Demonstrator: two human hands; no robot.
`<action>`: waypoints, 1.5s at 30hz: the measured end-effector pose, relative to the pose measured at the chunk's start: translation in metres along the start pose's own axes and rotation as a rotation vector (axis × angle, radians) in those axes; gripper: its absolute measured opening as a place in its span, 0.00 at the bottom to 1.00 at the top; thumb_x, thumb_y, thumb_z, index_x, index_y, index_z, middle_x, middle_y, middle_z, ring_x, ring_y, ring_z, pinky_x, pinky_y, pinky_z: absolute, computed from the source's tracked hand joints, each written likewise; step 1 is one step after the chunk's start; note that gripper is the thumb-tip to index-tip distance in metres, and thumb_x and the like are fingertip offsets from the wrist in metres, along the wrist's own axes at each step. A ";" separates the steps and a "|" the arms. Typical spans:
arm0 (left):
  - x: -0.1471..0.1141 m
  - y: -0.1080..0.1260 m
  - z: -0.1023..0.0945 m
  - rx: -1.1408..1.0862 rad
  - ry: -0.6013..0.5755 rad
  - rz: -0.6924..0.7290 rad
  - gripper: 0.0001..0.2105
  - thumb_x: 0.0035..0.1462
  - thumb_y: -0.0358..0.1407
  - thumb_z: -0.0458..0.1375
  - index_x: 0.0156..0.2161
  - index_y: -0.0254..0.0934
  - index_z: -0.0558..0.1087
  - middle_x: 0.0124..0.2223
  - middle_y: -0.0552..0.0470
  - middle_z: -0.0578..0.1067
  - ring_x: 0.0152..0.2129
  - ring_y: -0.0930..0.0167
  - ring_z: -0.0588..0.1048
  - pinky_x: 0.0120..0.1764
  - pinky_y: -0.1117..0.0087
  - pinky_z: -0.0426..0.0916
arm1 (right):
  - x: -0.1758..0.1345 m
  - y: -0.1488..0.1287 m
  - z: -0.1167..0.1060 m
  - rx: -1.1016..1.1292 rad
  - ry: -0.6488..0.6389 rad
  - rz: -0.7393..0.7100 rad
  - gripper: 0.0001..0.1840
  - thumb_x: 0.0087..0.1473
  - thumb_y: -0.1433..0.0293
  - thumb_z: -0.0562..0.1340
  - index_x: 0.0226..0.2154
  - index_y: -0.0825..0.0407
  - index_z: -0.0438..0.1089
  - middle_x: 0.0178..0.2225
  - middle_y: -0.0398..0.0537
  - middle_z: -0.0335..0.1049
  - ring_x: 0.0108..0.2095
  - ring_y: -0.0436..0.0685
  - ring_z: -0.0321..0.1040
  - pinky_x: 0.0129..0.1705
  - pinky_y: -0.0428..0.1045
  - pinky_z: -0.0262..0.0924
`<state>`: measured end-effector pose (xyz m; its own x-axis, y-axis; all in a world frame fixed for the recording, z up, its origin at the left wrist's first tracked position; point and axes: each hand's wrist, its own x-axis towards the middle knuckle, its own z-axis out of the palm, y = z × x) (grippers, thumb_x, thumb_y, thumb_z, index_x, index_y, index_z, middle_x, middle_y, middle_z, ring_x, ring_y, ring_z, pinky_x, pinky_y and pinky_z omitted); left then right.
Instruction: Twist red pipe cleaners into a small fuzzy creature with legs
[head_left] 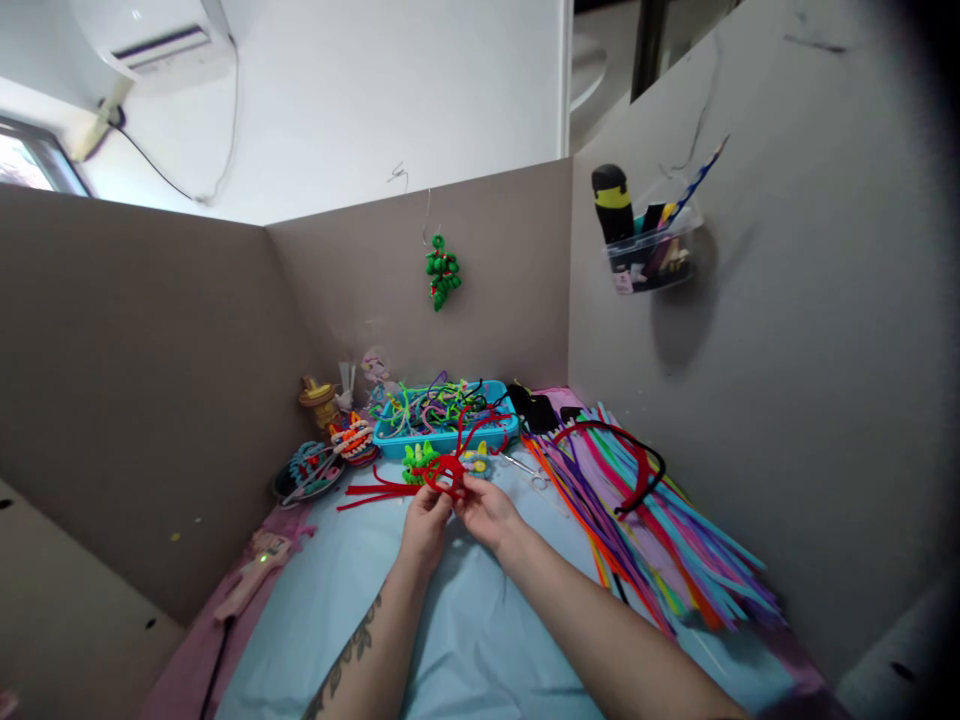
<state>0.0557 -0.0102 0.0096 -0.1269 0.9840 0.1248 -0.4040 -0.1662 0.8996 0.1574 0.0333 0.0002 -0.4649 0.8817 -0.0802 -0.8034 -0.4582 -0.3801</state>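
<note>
Both hands meet over the light blue table cover, pinching a red pipe cleaner piece bent into loops, with loose ends reaching up and to the right. My left hand grips its lower left side, fingers closed. On its right side, my right hand pinches the same piece. Several straight red pipe cleaners lie on the cover left of the hands. Just behind the loops sit a green pipe cleaner figure and a blue and yellow one, both partly hidden.
A blue tray of tangled pipe cleaner pieces stands behind. Scissors lie right of it, near a wide spread of coloured pipe cleaners. At left are a pink glue gun and a dark bowl. Grey panels enclose the table.
</note>
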 end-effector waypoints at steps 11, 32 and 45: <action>-0.002 -0.001 -0.001 -0.009 -0.071 0.020 0.13 0.42 0.39 0.65 0.31 0.36 0.69 0.30 0.53 0.74 0.29 0.73 0.73 0.36 0.72 0.64 | -0.002 -0.001 0.005 0.016 0.143 0.068 0.07 0.48 0.78 0.58 0.33 0.55 0.69 0.22 0.44 0.70 0.18 0.47 0.62 0.20 0.42 0.59; -0.001 0.001 0.005 0.076 0.043 0.001 0.17 0.40 0.41 0.65 0.33 0.34 0.68 0.29 0.51 0.76 0.26 0.71 0.73 0.34 0.71 0.65 | -0.005 -0.002 0.006 -0.010 0.113 0.052 0.02 0.48 0.76 0.60 0.26 0.55 0.68 0.18 0.42 0.66 0.18 0.47 0.61 0.19 0.42 0.57; -0.002 -0.006 0.004 0.137 0.048 0.082 0.13 0.46 0.44 0.61 0.30 0.34 0.69 0.27 0.53 0.73 0.25 0.74 0.69 0.31 0.74 0.62 | -0.006 -0.001 0.007 -0.023 0.100 0.005 0.03 0.47 0.76 0.61 0.25 0.54 0.67 0.18 0.41 0.66 0.17 0.46 0.61 0.18 0.41 0.56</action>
<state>0.0616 -0.0106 0.0061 -0.1987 0.9628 0.1832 -0.2637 -0.2326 0.9362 0.1581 0.0280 0.0077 -0.4289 0.8866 -0.1731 -0.7920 -0.4612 -0.4001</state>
